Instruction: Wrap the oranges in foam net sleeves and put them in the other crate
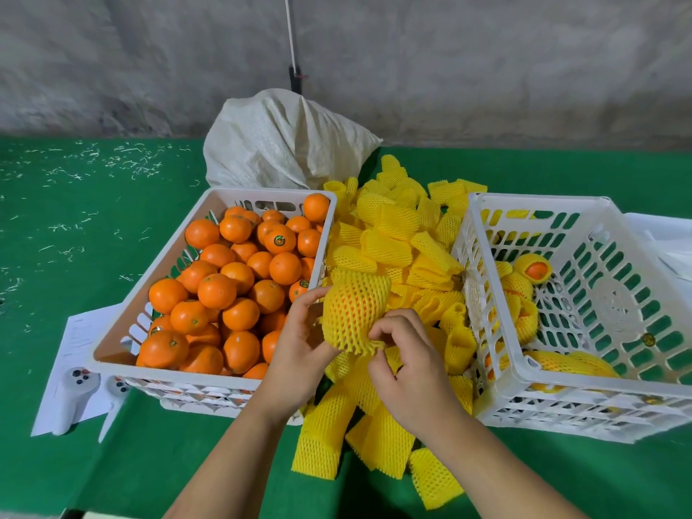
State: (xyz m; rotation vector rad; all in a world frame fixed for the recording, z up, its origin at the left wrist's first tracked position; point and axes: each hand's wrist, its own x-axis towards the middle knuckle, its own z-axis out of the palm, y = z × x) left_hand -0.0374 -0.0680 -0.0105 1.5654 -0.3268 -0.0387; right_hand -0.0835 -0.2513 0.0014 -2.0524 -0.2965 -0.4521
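Between the two crates I hold an orange inside a yellow foam net sleeve (354,310). My left hand (299,339) grips its left side. My right hand (406,354) pinches the sleeve's lower open edge. A white crate (123,324) on the left is full of bare oranges (239,271). The other white crate (520,365) on the right holds several wrapped oranges (533,269). A heap of loose yellow sleeves (393,241) lies between the crates and spills toward me.
A white woven sack (281,140) stands behind the crates against a grey wall. Paper sheets and two white controllers (75,391) lie left of the orange crate. More white paper (666,237) lies far right. The table cover (75,226) is green.
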